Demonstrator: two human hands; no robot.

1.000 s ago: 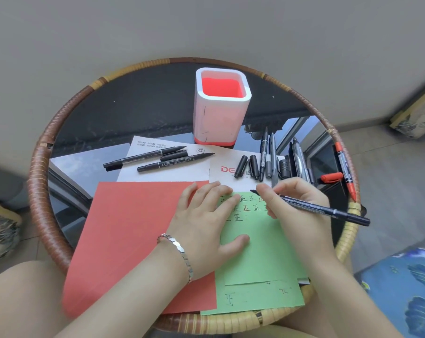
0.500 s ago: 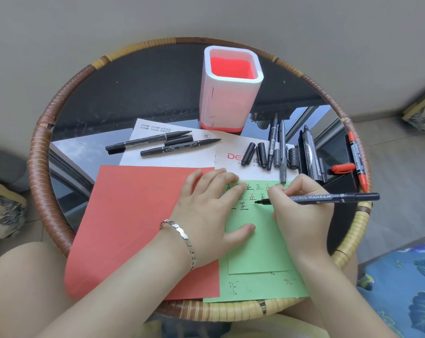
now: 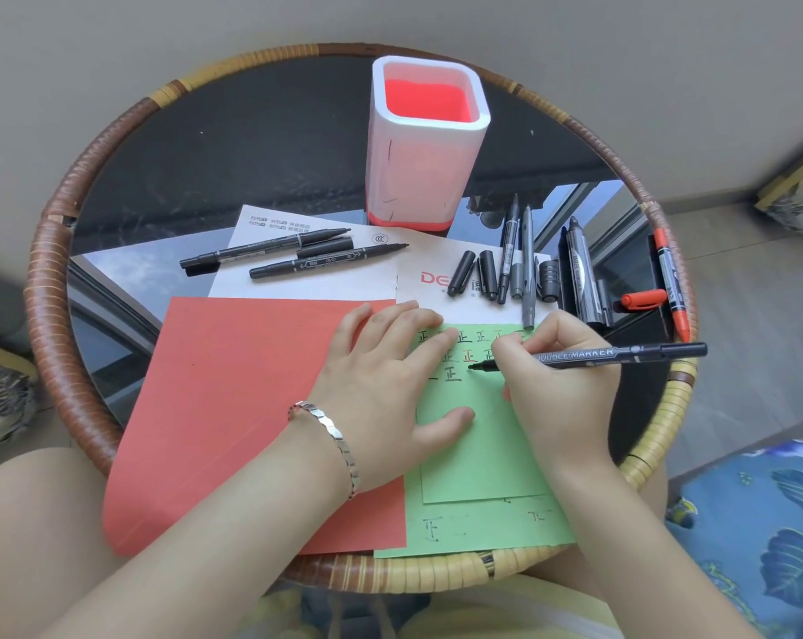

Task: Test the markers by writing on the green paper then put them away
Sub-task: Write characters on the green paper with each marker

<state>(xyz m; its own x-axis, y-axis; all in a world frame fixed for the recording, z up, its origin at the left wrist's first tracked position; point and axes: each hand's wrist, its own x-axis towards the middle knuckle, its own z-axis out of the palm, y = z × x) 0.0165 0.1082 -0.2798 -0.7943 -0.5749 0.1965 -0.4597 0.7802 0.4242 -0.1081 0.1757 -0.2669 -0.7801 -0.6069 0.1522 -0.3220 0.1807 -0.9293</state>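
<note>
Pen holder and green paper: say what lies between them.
Head view: a white printed sheet with loose black caps on it lies between pen holder and green paper.

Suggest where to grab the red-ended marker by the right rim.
Pinch the red marker at its black mid-barrel from above, fingers across its width. It lies flat, pointing away from the person, with the red cap close on its left and the rim on its right, so sideways access looks cramped.
</note>
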